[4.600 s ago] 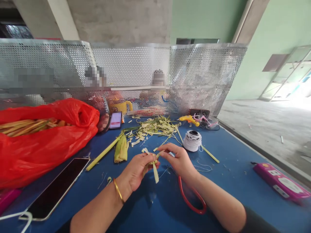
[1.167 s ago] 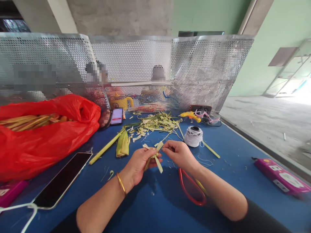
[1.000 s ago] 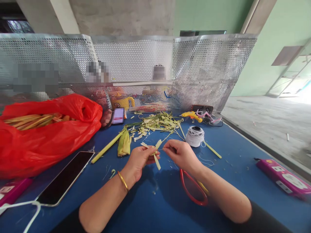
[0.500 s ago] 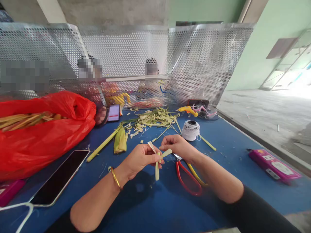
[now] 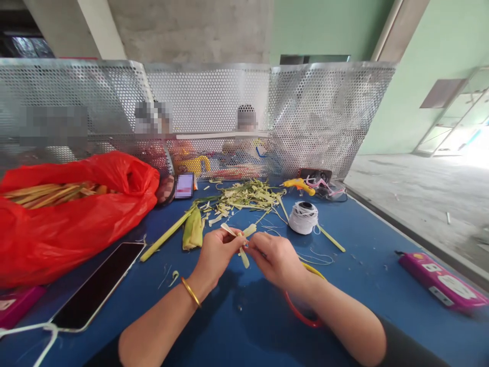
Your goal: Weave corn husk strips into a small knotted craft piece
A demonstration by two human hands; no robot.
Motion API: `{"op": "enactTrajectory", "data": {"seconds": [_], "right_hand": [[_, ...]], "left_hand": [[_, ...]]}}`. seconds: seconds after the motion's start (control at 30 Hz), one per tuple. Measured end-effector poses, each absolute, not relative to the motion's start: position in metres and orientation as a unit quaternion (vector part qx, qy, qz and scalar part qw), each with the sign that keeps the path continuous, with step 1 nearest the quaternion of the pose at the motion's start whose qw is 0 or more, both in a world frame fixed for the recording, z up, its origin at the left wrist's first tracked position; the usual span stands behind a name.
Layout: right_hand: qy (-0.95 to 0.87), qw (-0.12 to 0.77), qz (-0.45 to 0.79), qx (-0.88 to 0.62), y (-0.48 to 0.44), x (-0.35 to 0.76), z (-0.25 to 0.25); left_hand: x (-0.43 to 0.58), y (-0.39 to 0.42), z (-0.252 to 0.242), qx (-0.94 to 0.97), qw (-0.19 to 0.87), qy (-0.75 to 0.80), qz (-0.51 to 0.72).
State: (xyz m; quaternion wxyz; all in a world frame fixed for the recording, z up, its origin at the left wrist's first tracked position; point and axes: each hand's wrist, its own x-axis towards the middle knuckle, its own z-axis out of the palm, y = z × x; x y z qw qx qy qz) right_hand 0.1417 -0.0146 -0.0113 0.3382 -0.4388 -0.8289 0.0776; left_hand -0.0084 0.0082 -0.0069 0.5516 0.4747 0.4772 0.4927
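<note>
Pale green leaf strips (image 5: 243,259) cross each other above the blue table, their ends sticking out several ways. My left hand (image 5: 220,252), with a gold bangle at the wrist, is closed on them between thumb and fingers. My right hand (image 5: 275,257) meets it there, its fingertips pinched at the crossing; the exact hold is partly hidden. Under my right wrist lies a pair of scissors with one red handle (image 5: 301,313) and one yellow handle (image 5: 314,270), the blades hidden. White string on a spool (image 5: 303,219) stands beyond my right hand.
Leaf scraps (image 5: 250,196) are heaped toward the perforated metal screen (image 5: 214,97). A cut stalk (image 5: 193,229), red bag (image 5: 76,244) and dark phone (image 5: 99,285) lie left. A yellow glue gun (image 5: 300,185) and purple pack (image 5: 439,280) lie right. People sit behind the screen.
My right hand has turned and come in against my left fingers, closing at the strips. Its forearm now covers more of the scissors. The view has tilted up slightly.
</note>
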Motion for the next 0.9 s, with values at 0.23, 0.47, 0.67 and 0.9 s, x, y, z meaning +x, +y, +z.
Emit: {"op": "enactTrajectory", "data": {"seconds": [0.23,0.47,0.67,0.9], "right_hand": [[-0.825,0.37,0.162,-0.396,-0.007,0.156,0.001],[-0.612,0.37,0.501,-0.488,0.007,0.155,-0.001],[-0.574,0.403,0.507,-0.501,0.005,0.141,-0.016],[-0.728,0.401,0.244,-0.5,-0.01,0.138,-0.013]], "left_hand": [[-0.012,0.003,-0.004,0.591,0.573,0.45,0.346],[-0.017,-0.001,0.003,0.564,0.685,0.353,0.296],[-0.018,0.006,0.001,0.478,0.664,0.388,0.424],[-0.015,0.012,-0.005,0.402,0.641,0.441,0.482]]}}
